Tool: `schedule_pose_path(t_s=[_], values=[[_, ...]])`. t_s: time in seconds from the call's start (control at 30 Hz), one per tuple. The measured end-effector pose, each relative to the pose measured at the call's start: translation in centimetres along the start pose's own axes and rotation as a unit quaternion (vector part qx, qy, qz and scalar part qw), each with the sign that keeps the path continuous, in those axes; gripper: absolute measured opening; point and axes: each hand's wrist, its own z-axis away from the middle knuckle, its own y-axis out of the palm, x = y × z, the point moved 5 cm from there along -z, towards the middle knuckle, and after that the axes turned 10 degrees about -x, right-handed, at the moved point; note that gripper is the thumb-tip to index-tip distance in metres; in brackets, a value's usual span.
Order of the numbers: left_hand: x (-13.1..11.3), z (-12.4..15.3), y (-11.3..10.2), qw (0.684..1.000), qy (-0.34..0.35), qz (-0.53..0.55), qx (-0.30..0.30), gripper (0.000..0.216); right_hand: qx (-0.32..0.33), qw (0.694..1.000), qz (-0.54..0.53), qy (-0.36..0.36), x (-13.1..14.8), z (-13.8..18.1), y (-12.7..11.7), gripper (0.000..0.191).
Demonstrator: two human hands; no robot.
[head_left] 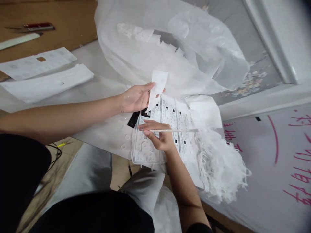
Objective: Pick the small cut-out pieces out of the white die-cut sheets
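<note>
Fingers of the left hand [136, 97] pinch a peeled white strip [156, 89]; right hand [159, 137] grips a thin pick [175, 130], best kept flat on the keypad sheet [170, 113].

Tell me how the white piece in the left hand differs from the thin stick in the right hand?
The white piece is flat, wide and sheet-like; the thin stick is narrow and long. The left hand lifts the piece upright above the keypad sheets; the right hand holds the stick level, low over them. Both are pale and pinched between fingers.
</note>
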Motion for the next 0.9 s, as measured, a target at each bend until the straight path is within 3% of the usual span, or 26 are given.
schedule_pose_path(t_s=[0.17,0.3,0.43,0.63,0.9], values=[[0.1,0.1,0.1,0.994,0.066,-0.081,-0.01,0.05,-0.054,0.991,0.103,-0.06,0.9,-0.7,-0.6,0.021],[-0.4,0.9,0.4,0.972,0.15,-0.178,-0.035,0.056,-0.004,0.988,0.119,-0.104,1.9,-0.9,1.2,0.02],[-0.4,1.1,0.2,0.955,0.161,-0.245,-0.041,0.062,0.034,0.986,0.123,-0.104,1.8,-0.5,2.2,0.018],[-0.4,0.5,-0.3,0.949,0.183,-0.253,-0.052,0.06,-0.038,0.992,0.097,-0.064,0.5,-0.2,0.5,0.015],[-0.7,0.1,-0.9,0.967,0.155,-0.179,-0.091,0.037,-0.054,0.996,-0.039,0.051,-0.1,0.0,0.3,0.013]])
